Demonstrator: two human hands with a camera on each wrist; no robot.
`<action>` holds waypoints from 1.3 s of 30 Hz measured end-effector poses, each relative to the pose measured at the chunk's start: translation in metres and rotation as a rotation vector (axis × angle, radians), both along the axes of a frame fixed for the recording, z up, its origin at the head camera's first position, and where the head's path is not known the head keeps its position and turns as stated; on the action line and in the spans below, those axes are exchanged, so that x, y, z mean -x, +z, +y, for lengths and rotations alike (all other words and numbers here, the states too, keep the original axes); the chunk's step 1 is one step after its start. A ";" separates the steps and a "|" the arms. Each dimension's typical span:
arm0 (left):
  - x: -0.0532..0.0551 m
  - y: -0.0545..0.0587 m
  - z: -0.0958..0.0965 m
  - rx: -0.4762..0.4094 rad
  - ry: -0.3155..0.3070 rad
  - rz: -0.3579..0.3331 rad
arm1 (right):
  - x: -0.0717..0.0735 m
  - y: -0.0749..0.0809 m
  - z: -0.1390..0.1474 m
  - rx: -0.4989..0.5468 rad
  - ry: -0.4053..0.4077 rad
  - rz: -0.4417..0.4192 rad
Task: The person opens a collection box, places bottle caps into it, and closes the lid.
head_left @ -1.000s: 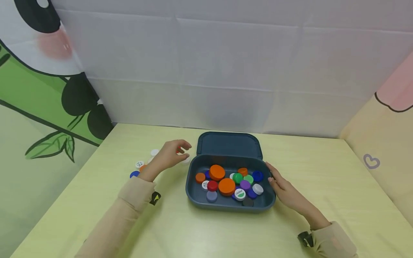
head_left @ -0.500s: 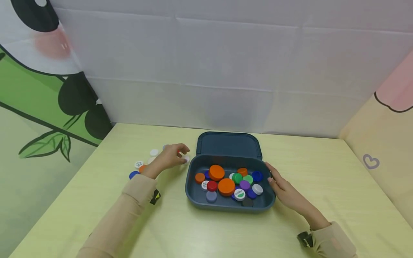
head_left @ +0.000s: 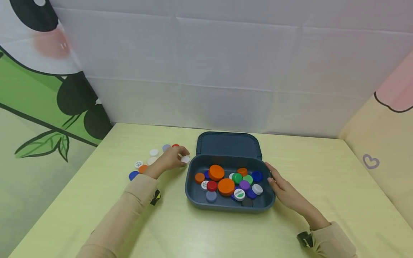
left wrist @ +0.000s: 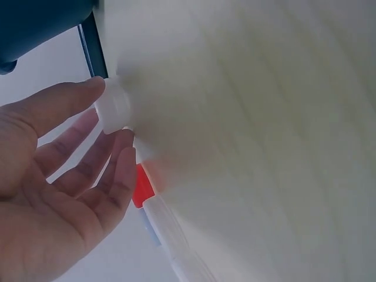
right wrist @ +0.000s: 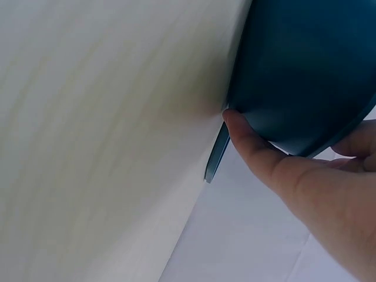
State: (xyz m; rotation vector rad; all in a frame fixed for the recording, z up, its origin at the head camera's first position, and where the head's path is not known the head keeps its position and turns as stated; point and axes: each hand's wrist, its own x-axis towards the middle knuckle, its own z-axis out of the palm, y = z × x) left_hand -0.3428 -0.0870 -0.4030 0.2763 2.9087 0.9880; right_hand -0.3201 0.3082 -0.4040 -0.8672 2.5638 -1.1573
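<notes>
Between the thumb and fingers of my left hand [head_left: 167, 160] is a white bottle cap [head_left: 185, 159], pinched just left of the box. The left wrist view shows the thumb on one edge of this cap [left wrist: 113, 106], with fingers below it. The dark blue box [head_left: 230, 207] holds bottle caps in orange, red, green, purple, blue and white. At its right end, my right hand [head_left: 285, 190] grips the rim and outer wall. In the right wrist view a finger of the right hand [right wrist: 311, 188] lies along the box's outside [right wrist: 305, 64].
Behind the box lies its dark blue lid [head_left: 229, 145]. Loose caps lie around the left hand: a red cap [head_left: 175, 145], a pale blue cap [head_left: 166, 147], an orange cap [head_left: 143, 169], a blue cap [head_left: 133, 175] and several whitish ones. A pale wall [head_left: 226, 71] stands behind the table.
My left hand has lowered slightly onto the white cap, and its fingers have closed around it. The right hand and the box have stayed in place.
</notes>
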 end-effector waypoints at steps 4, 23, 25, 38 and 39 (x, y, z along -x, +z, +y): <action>-0.001 0.000 0.001 0.006 0.002 0.015 | -0.001 0.001 -0.001 0.000 -0.001 -0.001; -0.040 0.030 -0.017 0.048 -0.065 0.092 | -0.054 -0.006 -0.017 0.012 -0.073 0.002; -0.045 0.035 -0.017 0.045 -0.078 0.098 | -0.058 -0.007 -0.019 0.011 -0.077 0.004; -0.076 0.063 0.015 0.036 -0.192 0.109 | -0.058 -0.007 -0.020 0.018 -0.080 -0.002; -0.079 0.063 0.018 0.043 -0.209 0.104 | -0.058 -0.007 -0.020 0.018 -0.080 -0.001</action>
